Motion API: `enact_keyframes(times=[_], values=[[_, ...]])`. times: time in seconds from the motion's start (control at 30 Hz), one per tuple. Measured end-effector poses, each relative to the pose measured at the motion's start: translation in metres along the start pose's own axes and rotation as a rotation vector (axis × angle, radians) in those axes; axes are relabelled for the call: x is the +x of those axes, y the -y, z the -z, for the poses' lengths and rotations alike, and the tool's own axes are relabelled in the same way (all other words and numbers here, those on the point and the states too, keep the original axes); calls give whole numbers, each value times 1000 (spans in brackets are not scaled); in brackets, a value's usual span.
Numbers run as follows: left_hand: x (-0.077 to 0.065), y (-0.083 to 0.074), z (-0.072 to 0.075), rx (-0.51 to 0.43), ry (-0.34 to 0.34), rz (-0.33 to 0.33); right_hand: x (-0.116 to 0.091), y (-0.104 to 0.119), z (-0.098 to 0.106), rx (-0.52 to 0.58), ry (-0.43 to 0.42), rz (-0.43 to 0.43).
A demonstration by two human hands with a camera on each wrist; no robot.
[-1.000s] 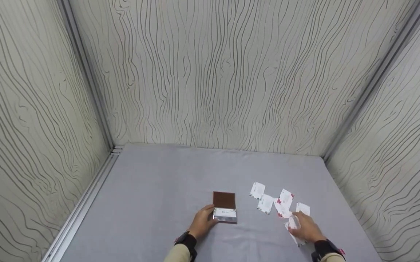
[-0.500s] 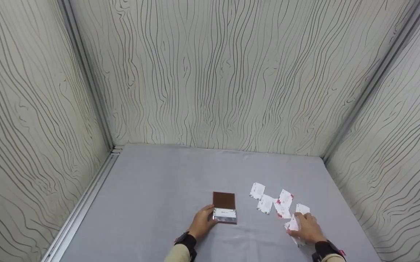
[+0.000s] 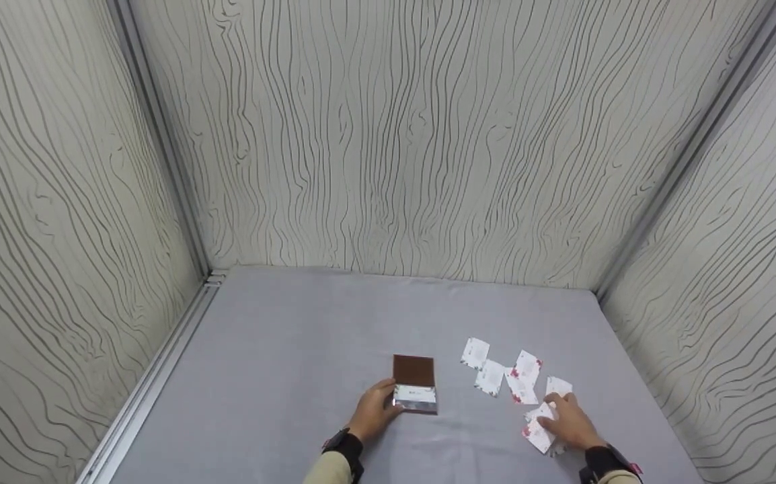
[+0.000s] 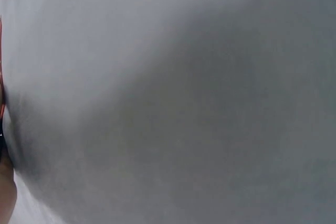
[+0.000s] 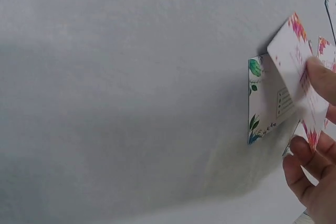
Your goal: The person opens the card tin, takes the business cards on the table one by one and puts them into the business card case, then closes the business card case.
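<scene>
My left hand [image 3: 371, 410] grips the left edge of a brown business card holder [image 3: 414, 369] that lies unfolded on the cloth. A white card [image 3: 415, 392] shows in its lower half. Only a sliver of that hand [image 4: 6, 190] and a reddish edge appear in the left wrist view. To the right, my right hand [image 3: 572, 422] pinches a white card with pink flowers [image 3: 537, 435]. In the right wrist view this pink-flowered card [image 5: 292, 59] tilts up between thumb and fingers, over a card with green leaves [image 5: 262, 100].
Between the hands, two leaf-patterned cards [image 3: 490, 377] touch at their corners, and red-flowered cards [image 3: 523, 388] overlap beside them. Another white card [image 3: 559, 385] lies just beyond my right fingertips. Grey cloth [image 3: 307, 323] covers the table, with wood-patterned walls [image 3: 388, 134] around it.
My right hand has drawn the pink-flowered card toward me, out from the pile, and more of its face shows. The left hand and the card holder have stayed in place.
</scene>
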State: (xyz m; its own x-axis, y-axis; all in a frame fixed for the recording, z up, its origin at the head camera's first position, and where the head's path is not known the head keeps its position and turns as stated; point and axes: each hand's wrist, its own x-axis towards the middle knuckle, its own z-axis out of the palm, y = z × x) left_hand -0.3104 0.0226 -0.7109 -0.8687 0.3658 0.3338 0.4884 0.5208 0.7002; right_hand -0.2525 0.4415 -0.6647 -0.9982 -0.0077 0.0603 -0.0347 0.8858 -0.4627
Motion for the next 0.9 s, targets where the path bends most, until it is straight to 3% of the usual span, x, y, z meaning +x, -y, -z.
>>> enact_keyframes(times=[0.4,0.6,0.9], values=[[-1,0,-1,-4,5,9,1,7,-3,37,-10,72],[0,2,-1,-20,19,35,3,11,-3,63,-19,53],[0,3,-3,-31,20,45,5,17,-5,157,-23,187]])
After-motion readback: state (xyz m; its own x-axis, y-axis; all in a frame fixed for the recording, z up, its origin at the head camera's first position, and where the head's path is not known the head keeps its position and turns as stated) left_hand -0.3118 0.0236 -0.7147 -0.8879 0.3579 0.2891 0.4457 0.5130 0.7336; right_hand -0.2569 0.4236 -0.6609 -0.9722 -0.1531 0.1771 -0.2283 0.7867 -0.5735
